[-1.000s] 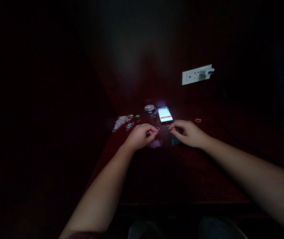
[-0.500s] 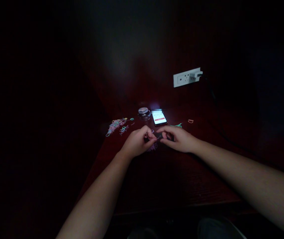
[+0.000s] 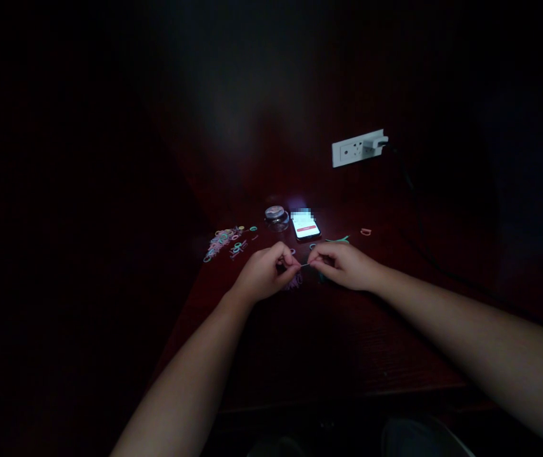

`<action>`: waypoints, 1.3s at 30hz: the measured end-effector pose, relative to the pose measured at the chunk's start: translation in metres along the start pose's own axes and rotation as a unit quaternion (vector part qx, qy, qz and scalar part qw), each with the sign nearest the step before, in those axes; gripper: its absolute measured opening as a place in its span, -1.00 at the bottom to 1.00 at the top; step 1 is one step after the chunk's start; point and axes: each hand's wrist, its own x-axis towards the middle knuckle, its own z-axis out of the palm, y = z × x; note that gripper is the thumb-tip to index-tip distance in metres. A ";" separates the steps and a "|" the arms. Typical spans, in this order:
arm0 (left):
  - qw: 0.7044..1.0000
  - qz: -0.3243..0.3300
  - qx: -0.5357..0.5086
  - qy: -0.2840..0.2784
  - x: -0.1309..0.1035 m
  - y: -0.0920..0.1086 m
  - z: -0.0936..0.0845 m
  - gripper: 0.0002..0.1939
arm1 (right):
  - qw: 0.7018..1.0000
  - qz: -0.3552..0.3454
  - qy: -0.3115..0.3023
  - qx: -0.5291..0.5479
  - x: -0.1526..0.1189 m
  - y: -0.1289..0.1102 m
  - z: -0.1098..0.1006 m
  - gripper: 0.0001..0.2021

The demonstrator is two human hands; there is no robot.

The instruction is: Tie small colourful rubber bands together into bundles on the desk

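left hand has one end of a thin band pinched tight, right hand is clamped on the other end. the bit you can see runs pretty much straight across the small gap between them, with the phone and jar just past the hands.
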 end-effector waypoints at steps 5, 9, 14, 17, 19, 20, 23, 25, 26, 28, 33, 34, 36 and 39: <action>1.000 0.007 -0.001 0.003 0.000 0.000 -0.001 -0.89 | 1.000 0.006 -0.004 -0.003 0.000 0.001 0.000 -0.84; 0.999 0.009 -0.027 -0.021 0.000 -0.002 0.000 -0.86 | 1.000 0.007 -0.004 -0.007 0.001 0.001 0.000 -0.85; 0.997 0.019 -0.010 -0.070 0.002 -0.002 0.003 -0.89 | 1.000 0.001 -0.005 -0.012 0.001 -0.001 0.001 -0.86; 0.997 0.022 0.002 -0.071 0.003 -0.001 0.003 -0.91 | 1.000 -0.005 -0.008 -0.014 0.002 -0.003 0.001 -0.86; 0.997 0.024 0.005 -0.071 0.003 0.000 0.003 -0.91 | 1.000 -0.008 -0.011 -0.014 0.002 -0.003 0.001 -0.86; 0.997 0.025 0.005 -0.070 0.003 0.000 0.003 -0.91 | 1.000 -0.009 -0.012 -0.014 0.002 -0.003 0.001 -0.86; 0.997 0.027 0.000 -0.066 0.003 -0.001 0.003 -0.91 | 1.000 -0.005 -0.016 -0.016 0.001 -0.002 0.001 -0.85; 0.998 0.024 -0.007 -0.065 0.003 -0.002 0.003 -0.91 | 1.000 -0.002 -0.017 -0.016 0.001 -0.002 0.001 -0.85; 0.998 0.020 -0.010 -0.067 0.003 -0.002 0.003 -0.91 | 1.000 -0.001 -0.018 -0.017 0.001 -0.001 0.001 -0.85; 0.997 0.010 -0.014 -0.071 0.002 -0.004 0.004 -0.91 | 1.000 -0.001 -0.019 -0.019 0.001 0.000 0.001 -0.85; 0.997 -0.004 -0.014 -0.072 0.002 -0.006 0.004 -0.92 | 1.000 -0.004 -0.009 -0.018 0.000 0.002 0.001 -0.87; 0.997 -0.002 -0.013 -0.072 0.002 -0.006 0.004 -0.92 | 1.000 -0.002 -0.010 -0.017 0.000 0.002 0.001 -0.87; 0.997 0.003 -0.011 -0.071 0.003 -0.005 0.003 -0.92 | 1.000 0.004 -0.017 -0.008 0.000 0.001 0.001 -0.88; 0.997 0.008 -0.013 -0.070 0.003 -0.003 0.003 -0.91 | 1.000 0.003 -0.020 -0.002 0.000 -0.002 0.000 -0.89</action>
